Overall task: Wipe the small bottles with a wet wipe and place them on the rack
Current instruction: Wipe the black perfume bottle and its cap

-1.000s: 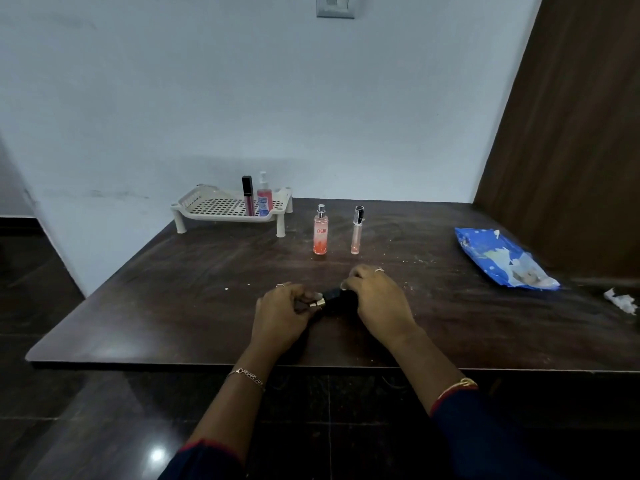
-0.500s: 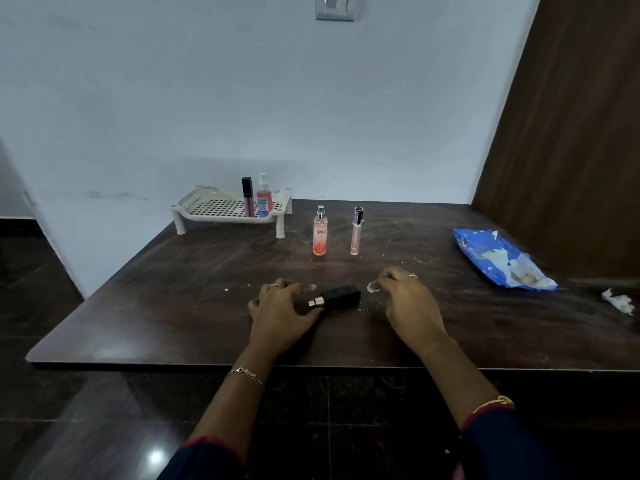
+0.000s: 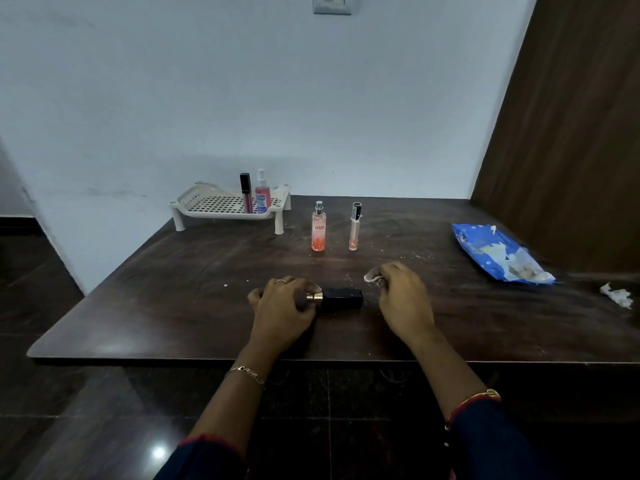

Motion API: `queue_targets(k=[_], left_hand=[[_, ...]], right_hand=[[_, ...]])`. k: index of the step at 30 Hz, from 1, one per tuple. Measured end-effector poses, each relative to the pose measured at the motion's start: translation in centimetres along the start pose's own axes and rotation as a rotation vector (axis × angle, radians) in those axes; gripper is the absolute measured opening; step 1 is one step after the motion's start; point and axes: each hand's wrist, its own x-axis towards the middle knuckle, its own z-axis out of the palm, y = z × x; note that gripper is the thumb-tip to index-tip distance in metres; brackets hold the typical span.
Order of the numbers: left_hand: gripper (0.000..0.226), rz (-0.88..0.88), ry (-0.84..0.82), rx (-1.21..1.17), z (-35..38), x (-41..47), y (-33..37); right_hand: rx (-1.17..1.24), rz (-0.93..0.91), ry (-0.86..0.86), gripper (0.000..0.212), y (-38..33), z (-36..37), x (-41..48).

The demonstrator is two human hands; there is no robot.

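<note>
at the far left of the dark table (image 3: 138, 299) stands the white rack (image 3: 221, 206), raised on short legs against the wall, with a dark-capped tube (image 3: 246, 192) and a pink spray bottle (image 3: 262, 192) upright near its right end. nearer the person, the left hand (image 3: 282, 306) is curled over the gold end of the black bottle (image 3: 341, 298), the fingers closed around that end so the grip looks firm, though the thumb is hidden. the bottle lies on its side on the table, its long axis running left to right, the black body pointing toward the other hand. beyond it, well apart, an orange spray bottle (image 3: 318, 227) and a slim clear tube (image 3: 354, 226) stand upright, not yet on the rack. the right hand (image 3: 403, 296) rests just beside the free end of the black bottle without touching it, its fingertips pinched on a small wad of wet wipe (image 3: 371, 277). judged from this, the left hand is both the holder and the nearer to the rack, which lies up and to its left. at the far right lie the blue wipe packet (image 3: 498, 256) and a crumpled scrap (image 3: 618, 295).
</note>
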Motion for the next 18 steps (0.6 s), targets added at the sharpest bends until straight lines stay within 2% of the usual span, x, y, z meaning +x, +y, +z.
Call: queue_targets(k=[7, 14, 18], left_hand=[[0.022, -0.031, -0.012, -0.028, 0.4, 0.1, -0.3], [0.017, -0.047, -0.052, -0.012, 0.4, 0.4, -0.4], [0.015, -0.048, -0.05, -0.009, 0.5, 0.4, -0.4]], right_hand=[[0.045, -0.039, 0.003, 0.032, -1.0, -0.2, -0.3], [-0.051, -0.29, -0.179, 0.036, -3.7, 1.9, -0.3], [-0.089, -0.341, -0.163, 0.039, -2.1, 1.7, -0.5]])
